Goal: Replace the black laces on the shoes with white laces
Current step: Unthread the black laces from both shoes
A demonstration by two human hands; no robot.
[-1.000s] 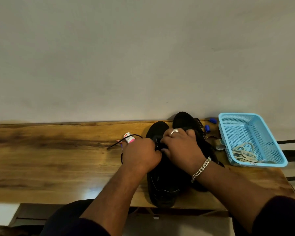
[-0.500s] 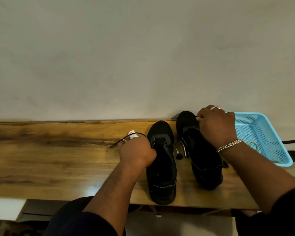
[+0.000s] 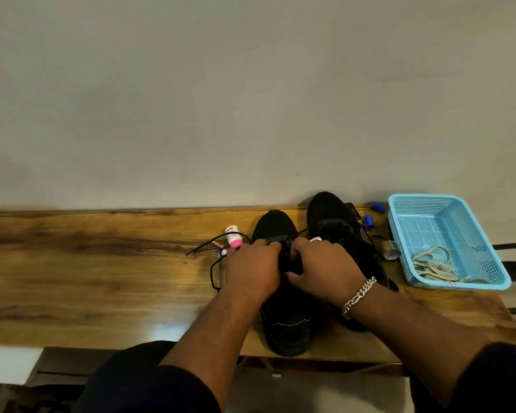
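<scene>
The person wore dark sleeves point(image 3: 495, 380) pushed up above the forearms. The right hand point(image 3: 322, 263) had a silver ring point(image 3: 315, 239), and a silver chain bracelet point(image 3: 358, 296) circled its wrist. The left hand point(image 3: 252, 268) was bare.

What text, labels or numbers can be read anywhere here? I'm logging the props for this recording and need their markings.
Nothing reads clearly.
Blue basket: a small dark mark on its near rim, maybe digits, too blurred to read.
Small white bottle with a pink cap: a red and blue label, print too small to read.
Shoes, blue caps, tape roll: no lettering visible.
</scene>
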